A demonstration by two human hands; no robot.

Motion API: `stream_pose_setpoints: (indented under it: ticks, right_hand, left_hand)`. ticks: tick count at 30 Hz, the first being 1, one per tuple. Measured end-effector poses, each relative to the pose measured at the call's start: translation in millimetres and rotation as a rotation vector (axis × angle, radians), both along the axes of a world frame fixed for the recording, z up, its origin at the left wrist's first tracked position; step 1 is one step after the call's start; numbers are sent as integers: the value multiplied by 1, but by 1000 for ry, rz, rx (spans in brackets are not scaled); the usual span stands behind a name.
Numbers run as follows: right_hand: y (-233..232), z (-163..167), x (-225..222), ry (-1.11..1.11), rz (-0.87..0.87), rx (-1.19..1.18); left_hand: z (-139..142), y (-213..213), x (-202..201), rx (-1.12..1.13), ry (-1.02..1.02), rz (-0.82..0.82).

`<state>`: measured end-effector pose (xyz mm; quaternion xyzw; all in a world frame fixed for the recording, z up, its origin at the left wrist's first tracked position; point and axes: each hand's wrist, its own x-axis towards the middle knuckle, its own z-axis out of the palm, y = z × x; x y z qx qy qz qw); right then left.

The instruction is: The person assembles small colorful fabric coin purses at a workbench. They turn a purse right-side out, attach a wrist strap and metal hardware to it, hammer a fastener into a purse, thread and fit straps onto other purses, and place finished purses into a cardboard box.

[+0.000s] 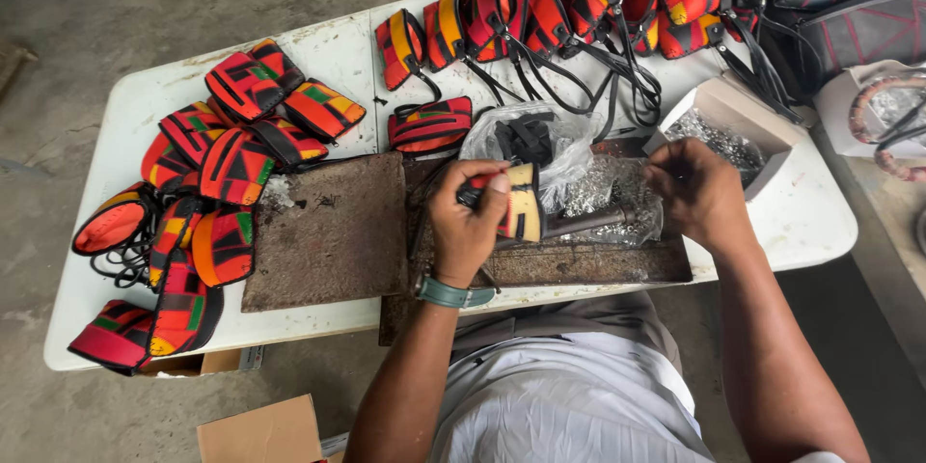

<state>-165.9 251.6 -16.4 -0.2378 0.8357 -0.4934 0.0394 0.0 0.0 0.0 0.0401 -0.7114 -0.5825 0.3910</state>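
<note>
While the left hand [470, 224] clamps a patterned pouch [522, 203] against the rusty metal plate [579, 265], the right hand [696, 191] pinches what may be a small rivet beside the box of metal fittings [719, 140]. Best hold the pouch flat and steady; finished pouches [207, 188] crowd the white table [328, 58]

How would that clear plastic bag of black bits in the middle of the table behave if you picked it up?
The plastic bag looks thin and crumpled, so it would probably sag and fold. Its black pieces lie loose and would likely slide together. It seems light for its bulk.
</note>
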Motion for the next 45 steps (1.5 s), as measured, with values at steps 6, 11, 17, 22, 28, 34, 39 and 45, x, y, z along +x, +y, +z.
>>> stream_pose_setpoints:
  ticks: [6,11,17,22,28,34,39,45]
  right_hand:
    - [-22,7,-9,-202,164,-343]
    - [-48,11,-8,-458,275,-441]
    - [-55,1,-2,-611,337,-621]
    - [-59,-6,20,-568,337,-547]
    - [-65,2,40,-469,505,-793]
    - [-58,15,37,-379,599,-796]
    - [-52,16,32,-353,601,-778]
    - [-41,9,40,-411,563,-732]
  left_hand:
    - [11,8,-24,-154,69,20]
    - [24,19,-44,-160,82,-24]
    - [21,34,-52,71,28,-112]
    - [16,28,-31,69,14,-110]
    - [26,29,-11,45,-4,-114]
    - [38,34,-5,28,-51,-107]
    - [40,34,-6,-51,-57,-82]
    - [29,35,0,-184,-12,-8]
